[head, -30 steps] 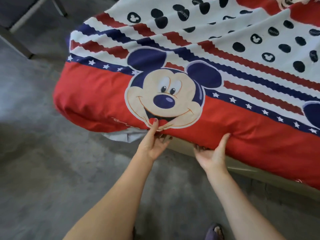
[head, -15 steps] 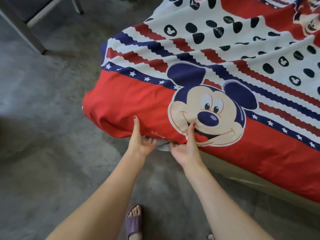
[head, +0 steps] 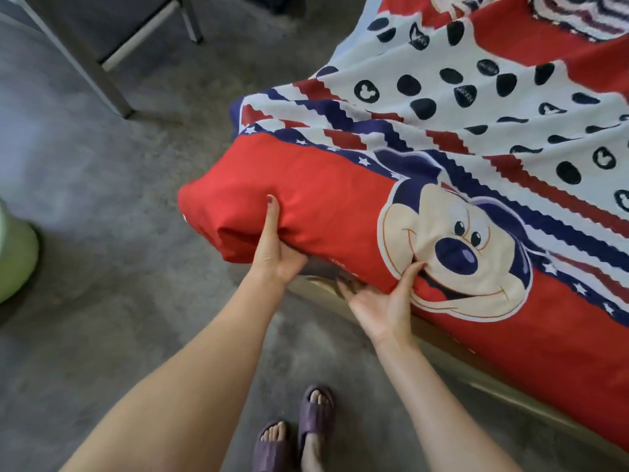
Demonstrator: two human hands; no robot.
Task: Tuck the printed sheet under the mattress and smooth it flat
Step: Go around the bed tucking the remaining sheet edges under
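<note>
The printed sheet [head: 340,185] is red along the side, with a cartoon mouse face, navy star bands and black dots on white on top. It wraps the mattress, whose near corner juts toward the left. My left hand [head: 275,248] grips the sheet-covered corner from below, thumb pressed into the red cloth, fingers hidden underneath. My right hand [head: 381,303] is at the lower edge beside the mouse face, thumb on the cloth and fingers reaching under the mattress. A pale bed frame [head: 452,359] shows beneath.
Grey carpeted floor [head: 102,233] surrounds the bed. A grey metal chair or table frame [head: 112,80] stands at the upper left. A pale green rounded object [head: 13,257] sits at the left edge. My feet in purple slippers [head: 296,434] are below, close to the bed frame.
Both hands have shifted left along the mattress edge toward the corner. My left hand now holds the corner itself; the view has moved with them.
</note>
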